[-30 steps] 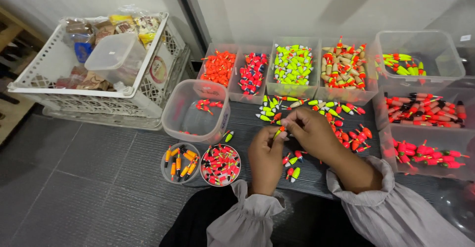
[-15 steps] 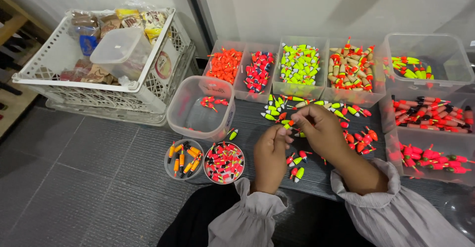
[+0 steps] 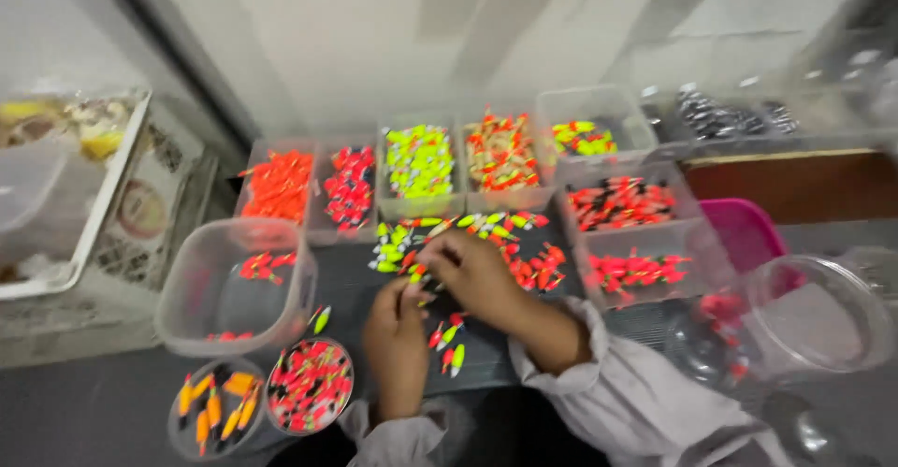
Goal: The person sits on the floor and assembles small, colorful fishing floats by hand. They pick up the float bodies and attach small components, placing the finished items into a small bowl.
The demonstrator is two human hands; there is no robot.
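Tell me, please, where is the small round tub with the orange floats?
In the head view, the round tub of orange floats sits at the lower left, touching the round tub of red floats, just below the large clear tub and left of the left hand.

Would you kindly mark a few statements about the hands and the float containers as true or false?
1. Both hands, left hand and right hand, meet over the loose floats on the dark mat. True.
2. The two round tubs are by the right hand. False: they sit near the left hand.
3. The large clear tub is brim-full. False: it holds only a few red floats.
4. One back-row bin holds yellow-green floats. True.
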